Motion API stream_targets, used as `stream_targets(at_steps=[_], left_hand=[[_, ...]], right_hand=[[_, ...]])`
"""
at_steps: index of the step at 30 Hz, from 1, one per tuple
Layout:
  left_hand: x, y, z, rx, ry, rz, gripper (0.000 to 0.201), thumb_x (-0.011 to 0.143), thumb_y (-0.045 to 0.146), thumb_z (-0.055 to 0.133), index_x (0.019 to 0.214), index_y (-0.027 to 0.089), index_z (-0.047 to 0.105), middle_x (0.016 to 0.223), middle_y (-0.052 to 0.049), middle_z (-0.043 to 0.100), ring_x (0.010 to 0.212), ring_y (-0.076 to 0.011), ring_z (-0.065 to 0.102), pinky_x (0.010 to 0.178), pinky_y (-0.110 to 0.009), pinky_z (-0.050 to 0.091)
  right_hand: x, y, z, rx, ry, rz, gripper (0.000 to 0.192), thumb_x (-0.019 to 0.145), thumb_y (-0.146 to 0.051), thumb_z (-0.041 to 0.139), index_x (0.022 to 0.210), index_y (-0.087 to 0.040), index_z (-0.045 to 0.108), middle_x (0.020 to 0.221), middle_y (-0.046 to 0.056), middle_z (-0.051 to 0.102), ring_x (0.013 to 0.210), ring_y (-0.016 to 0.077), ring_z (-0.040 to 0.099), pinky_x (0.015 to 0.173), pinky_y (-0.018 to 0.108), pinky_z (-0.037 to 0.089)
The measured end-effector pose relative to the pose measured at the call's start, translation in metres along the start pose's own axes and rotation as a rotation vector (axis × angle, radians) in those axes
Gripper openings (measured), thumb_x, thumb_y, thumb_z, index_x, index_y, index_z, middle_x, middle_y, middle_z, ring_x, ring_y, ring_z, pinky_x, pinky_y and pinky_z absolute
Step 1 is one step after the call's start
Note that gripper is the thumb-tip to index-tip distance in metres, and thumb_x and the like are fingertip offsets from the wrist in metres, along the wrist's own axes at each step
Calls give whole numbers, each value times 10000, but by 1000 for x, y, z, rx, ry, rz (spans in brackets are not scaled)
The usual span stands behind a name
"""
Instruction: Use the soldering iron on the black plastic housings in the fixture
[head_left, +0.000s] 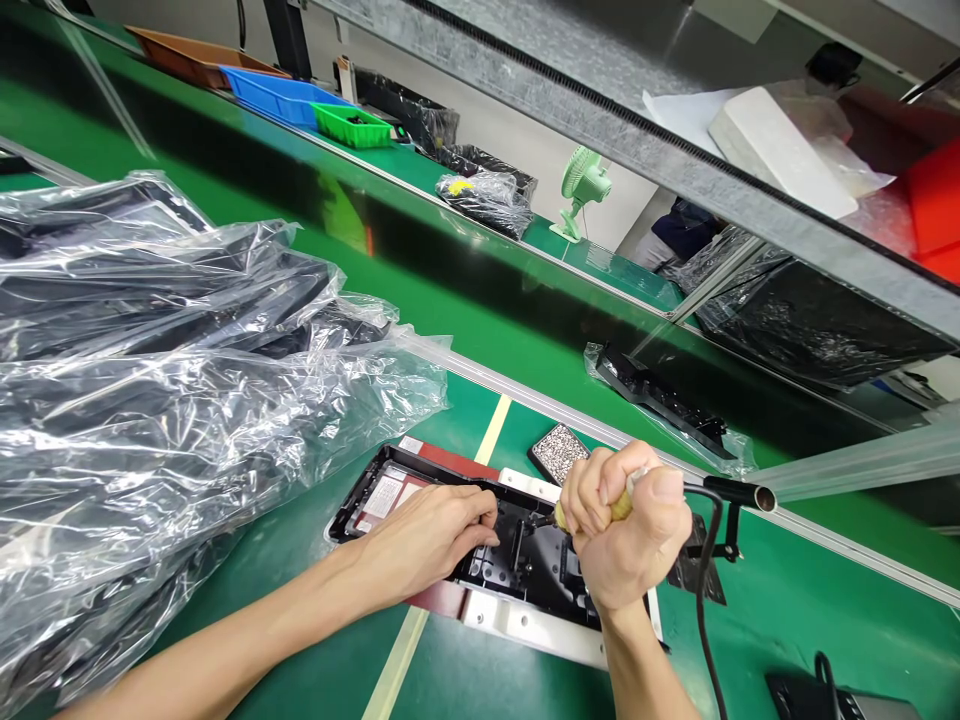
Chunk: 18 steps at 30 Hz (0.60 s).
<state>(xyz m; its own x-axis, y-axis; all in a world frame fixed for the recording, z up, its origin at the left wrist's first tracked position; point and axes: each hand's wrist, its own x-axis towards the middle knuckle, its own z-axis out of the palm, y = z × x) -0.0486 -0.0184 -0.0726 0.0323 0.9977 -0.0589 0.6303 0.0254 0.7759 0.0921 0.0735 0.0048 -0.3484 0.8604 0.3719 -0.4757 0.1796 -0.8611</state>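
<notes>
Gleaming green bench (787, 610), plastic-wrapped panels (150, 380) alongside

Factory assembly line: long green conveyor belt (465, 300), parts bins (279, 95), bagged black housings (150, 330), desk fan (581, 190).

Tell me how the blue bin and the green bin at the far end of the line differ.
The blue bin is the larger and longer of the two; the green bin beside it is smaller. The blue bin lies farther along the line, next to an orange tray; the green bin sits nearer the bagged black parts. Something dark lies in the green bin; the blue bin's contents cannot be made out. Both are shallow, open-topped plastic bins.
</notes>
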Motion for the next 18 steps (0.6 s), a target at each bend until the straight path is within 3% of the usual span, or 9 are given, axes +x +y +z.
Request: stream_targets(at_steps=[18], left_hand=[[0,-1,1,11,-3,-2,213,995,282,536,795,210,515,772,45,582,652,-127,469,636,-261,266]], right_hand=[[0,1,-1,0,5,-11,452,958,-503,549,625,-203,488,456,-81,326,368,67,281,333,185,274]])
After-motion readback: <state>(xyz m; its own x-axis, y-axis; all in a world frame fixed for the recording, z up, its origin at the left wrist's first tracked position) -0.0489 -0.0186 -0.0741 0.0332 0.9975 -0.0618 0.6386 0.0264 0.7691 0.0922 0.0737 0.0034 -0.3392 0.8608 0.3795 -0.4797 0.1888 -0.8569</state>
